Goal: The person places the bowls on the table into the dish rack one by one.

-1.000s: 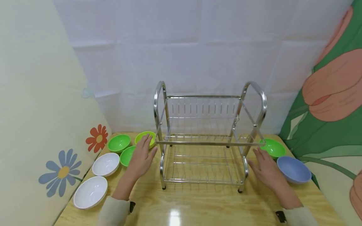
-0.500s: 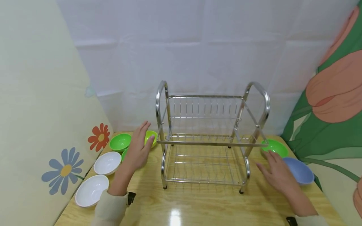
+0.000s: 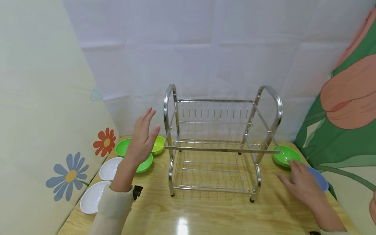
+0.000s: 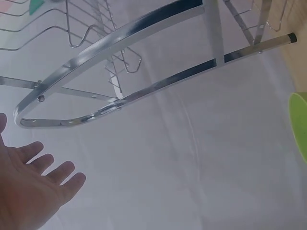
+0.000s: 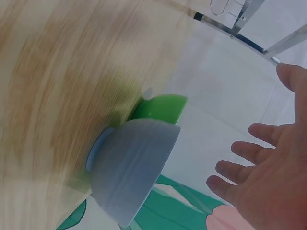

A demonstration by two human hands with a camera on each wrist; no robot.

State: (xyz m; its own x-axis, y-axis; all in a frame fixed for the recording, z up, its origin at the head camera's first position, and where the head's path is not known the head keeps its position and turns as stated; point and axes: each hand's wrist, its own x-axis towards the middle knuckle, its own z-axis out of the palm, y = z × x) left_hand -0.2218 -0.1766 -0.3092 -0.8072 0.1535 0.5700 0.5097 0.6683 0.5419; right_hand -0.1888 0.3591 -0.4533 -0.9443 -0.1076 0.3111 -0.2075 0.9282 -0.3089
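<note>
My left hand (image 3: 140,142) is raised left of the metal dish rack (image 3: 211,149), fingers extended and holding nothing. In the head view it overlaps a green bowl (image 3: 144,164) and a second green bowl (image 3: 121,147). A yellow-green bowl (image 3: 158,145) lies just past its thumb. On the other side my right hand (image 3: 302,184) hovers with spread fingers, also holding nothing. It partly hides the blue bowl (image 3: 318,179); a green bowl (image 3: 286,156) sits just beyond its fingertips. The right wrist view shows the blue bowl (image 5: 132,165) upright on the table, apart from the palm.
Two white bowls, a nearer one (image 3: 93,197) and a farther one (image 3: 109,169), stand along the table's left edge, partly behind the left arm. A white cloth (image 3: 188,49) hangs behind the two-tier rack. Painted panels flank the wooden table (image 3: 205,215).
My left hand has risen up and away from the bowls beside the rack. My right hand has moved right and nearer, now covering part of the blue bowl. The bowls and rack stay put.
</note>
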